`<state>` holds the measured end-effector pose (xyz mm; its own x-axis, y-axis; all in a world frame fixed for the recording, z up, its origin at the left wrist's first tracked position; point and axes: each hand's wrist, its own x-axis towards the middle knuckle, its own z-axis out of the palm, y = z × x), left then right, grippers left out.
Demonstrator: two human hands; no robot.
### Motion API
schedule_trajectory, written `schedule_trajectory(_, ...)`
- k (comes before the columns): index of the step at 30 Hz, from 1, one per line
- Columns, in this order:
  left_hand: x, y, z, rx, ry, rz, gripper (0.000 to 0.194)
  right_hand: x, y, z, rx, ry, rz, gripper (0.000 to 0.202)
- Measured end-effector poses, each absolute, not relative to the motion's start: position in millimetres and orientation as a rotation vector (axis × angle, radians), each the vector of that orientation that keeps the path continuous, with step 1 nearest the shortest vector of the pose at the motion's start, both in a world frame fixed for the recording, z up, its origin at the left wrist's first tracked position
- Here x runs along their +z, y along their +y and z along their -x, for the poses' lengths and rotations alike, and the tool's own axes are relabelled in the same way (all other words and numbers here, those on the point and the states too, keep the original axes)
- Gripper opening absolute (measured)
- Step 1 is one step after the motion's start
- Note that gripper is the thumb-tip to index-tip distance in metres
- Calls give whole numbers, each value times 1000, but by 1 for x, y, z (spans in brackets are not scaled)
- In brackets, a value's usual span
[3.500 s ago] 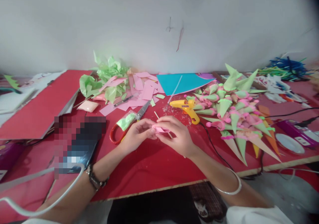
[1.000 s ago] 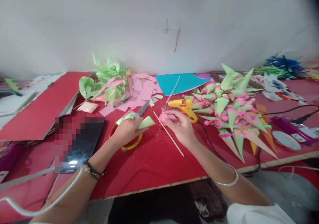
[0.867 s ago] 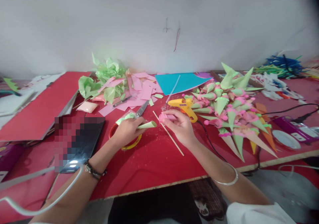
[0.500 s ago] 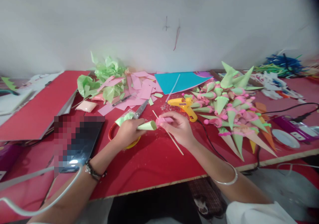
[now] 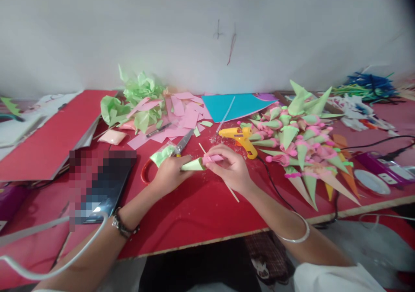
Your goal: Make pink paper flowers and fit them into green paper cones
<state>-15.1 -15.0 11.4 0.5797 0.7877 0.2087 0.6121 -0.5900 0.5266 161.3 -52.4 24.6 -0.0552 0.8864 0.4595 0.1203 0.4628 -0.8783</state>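
I see the left hand (image 5: pixel 168 176) closed around a small green paper cone (image 5: pixel 193 165), its fingers wrapped about the narrow end so the wide mouth points right. The right hand (image 5: pixel 231 171) pinches a pink rolled piece (image 5: pixel 212 158) between thumb and fingertips and holds it right at that mouth, touching or just entering it; I cannot tell which. Both hands hover just above the red desk (image 5: pixel 194 214), near its middle, which to my eye keeps the two parts lined up end to end.

The cone is pale green, smooth and tightly rolled, lying almost level. The pink piece is short and tube-like, with a frilled look at the end nearest the cone.

A thin wooden stick (image 5: pixel 220 175) lies on the desk under the right hand. The yellow glue gun (image 5: pixel 240 139) rests just beyond the right hand, nozzle leftward, within easy reach. Scissors (image 5: pixel 181 147) lie just behind the left hand. A heap of finished green-and-pink cones (image 5: pixel 301 145) sits to the right.
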Motion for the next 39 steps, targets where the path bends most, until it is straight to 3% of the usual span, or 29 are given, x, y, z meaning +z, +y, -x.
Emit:
schedule_trajectory(20,13,-14,16,563,1140,-2435,16,23,-56,-164,536,-1868,965,16)
schedule_trajectory(31,14,-16,14,519,1151,-2418,10,22,-60,-165,596,-1965,940,39)
schedule_trajectory(39,13,-15,17,404,1158,-2666,13,24,-59,-165,638,-2012,912,34)
